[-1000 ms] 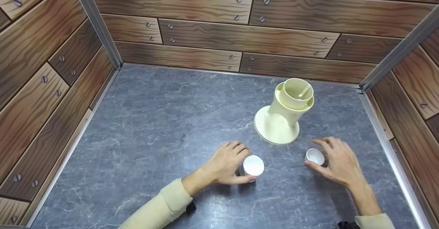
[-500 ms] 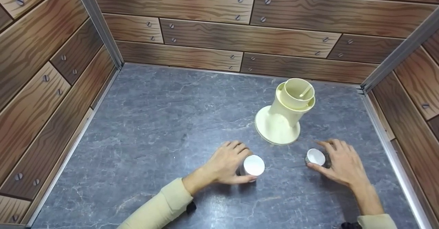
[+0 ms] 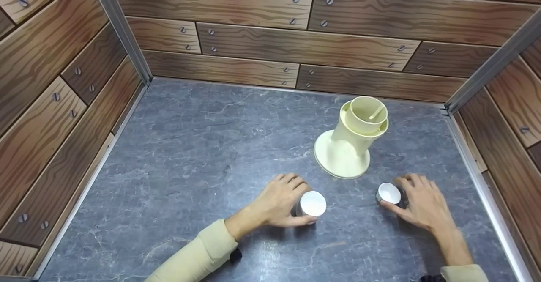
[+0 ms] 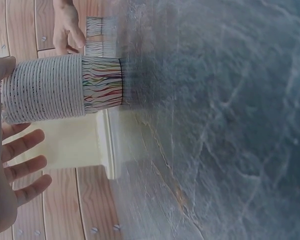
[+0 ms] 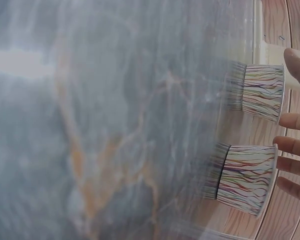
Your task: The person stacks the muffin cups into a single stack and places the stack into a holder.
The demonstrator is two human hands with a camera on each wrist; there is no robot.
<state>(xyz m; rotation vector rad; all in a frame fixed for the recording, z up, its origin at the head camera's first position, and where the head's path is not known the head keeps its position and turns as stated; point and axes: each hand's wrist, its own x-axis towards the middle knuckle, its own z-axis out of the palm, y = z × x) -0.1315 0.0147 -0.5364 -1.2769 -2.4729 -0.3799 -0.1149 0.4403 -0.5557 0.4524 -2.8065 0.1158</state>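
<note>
My left hand (image 3: 283,199) holds a tall stack of nested paper cups (image 4: 50,90) between thumb and index finger. The stack stands upright, and the stripes of its lowest cup show below many white rims. Over on the right, my right hand (image 3: 418,203) hovers around a small paper cup (image 3: 389,193) with coloured wavy stripes, its thumb close to the rim. A second striped cup (image 5: 247,180) stands beside the first in the right wrist view, beneath the fingers (image 5: 292,165); the hand hides it in the head view. Both single cups stand mouth up.
A pale yellow plastic stand (image 3: 341,155) with a round base and a wide upright tube stands behind the hands. Inside its mouth sits a smaller tube (image 3: 365,115). Wood-patterned walls (image 3: 236,41) border the grey marbled table (image 3: 190,138) at the back and both sides.
My right hand's fingers have drawn back slightly to the right, away from the small cup, which stays put. The left hand and the stack have not visibly moved.
</note>
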